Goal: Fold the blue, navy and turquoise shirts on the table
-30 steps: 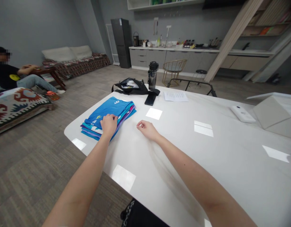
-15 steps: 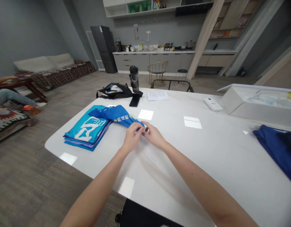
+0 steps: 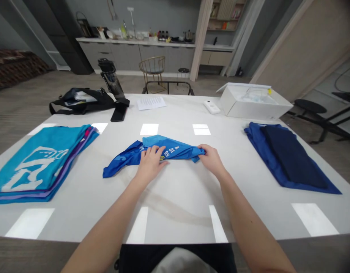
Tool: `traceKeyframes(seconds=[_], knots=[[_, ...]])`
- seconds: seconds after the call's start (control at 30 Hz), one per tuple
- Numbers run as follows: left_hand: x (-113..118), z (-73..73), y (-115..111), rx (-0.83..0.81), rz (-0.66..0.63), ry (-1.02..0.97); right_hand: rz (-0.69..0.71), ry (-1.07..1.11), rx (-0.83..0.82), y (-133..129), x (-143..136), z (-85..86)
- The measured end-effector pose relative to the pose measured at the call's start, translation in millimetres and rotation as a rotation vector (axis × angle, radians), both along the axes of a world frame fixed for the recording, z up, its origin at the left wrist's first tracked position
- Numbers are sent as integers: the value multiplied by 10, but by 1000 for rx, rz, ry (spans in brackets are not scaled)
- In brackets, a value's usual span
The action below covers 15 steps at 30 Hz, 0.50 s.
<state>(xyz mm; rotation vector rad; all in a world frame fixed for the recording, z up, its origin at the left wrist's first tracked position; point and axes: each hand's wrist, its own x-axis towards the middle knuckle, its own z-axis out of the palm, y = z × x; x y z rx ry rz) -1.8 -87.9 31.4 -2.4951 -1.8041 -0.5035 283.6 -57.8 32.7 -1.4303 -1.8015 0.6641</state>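
Note:
A crumpled blue shirt (image 3: 177, 151) with white and yellow lettering lies bunched across the white table (image 3: 175, 197) in front of me. My left hand (image 3: 150, 163) rests on its middle, fingers spread over the cloth and thumb apart. At the right end, my right hand (image 3: 211, 159) pinches the shirt's edge between thumb and fingers. To the left sits a stack of folded shirts (image 3: 44, 159), turquoise with white print on top and purple and blue layers below. Folded dark blue clothes (image 3: 291, 159) lie at the right.
Along the back of the table are a black bag (image 3: 85, 101), a dark bottle (image 3: 111, 77), a phone (image 3: 119, 113), a printed sheet (image 3: 151, 103), a white device (image 3: 212, 107) and an open white box (image 3: 249, 104). A chair (image 3: 152, 66) stands beyond.
The blue shirt has come off the turquoise stack to the table's middle. My hands have moved apart, the left onto its middle. The view has swung right and down.

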Motion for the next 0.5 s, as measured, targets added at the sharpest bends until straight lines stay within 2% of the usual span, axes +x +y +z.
traceKeyframes(seconds=[0.13, 0.2, 0.27, 0.37, 0.4, 0.43, 0.5], knots=[[-95, -24, -11, -36, -4, -7, -19, -45, 53, -95, 152, 19], [-158, 1, -25, -61, -12, -60, 15, -49, 4, -145, 257, 94], [-204, 7, -46, -85, -13, -105, 167, -40, -185, -197, 382, 204], [-211, -52, -68, -113, 25, -115, 532, -22, -585, -257, 510, 350], [-199, -86, -68, -116, 43, -103, 588, -6, -647, -266, 513, 369], [-183, -121, -63, -114, 61, -91, 569, 13, -643, -268, 492, 365], [-154, -186, -42, -109, 80, -73, 347, 4, -485, -254, 386, 288]])
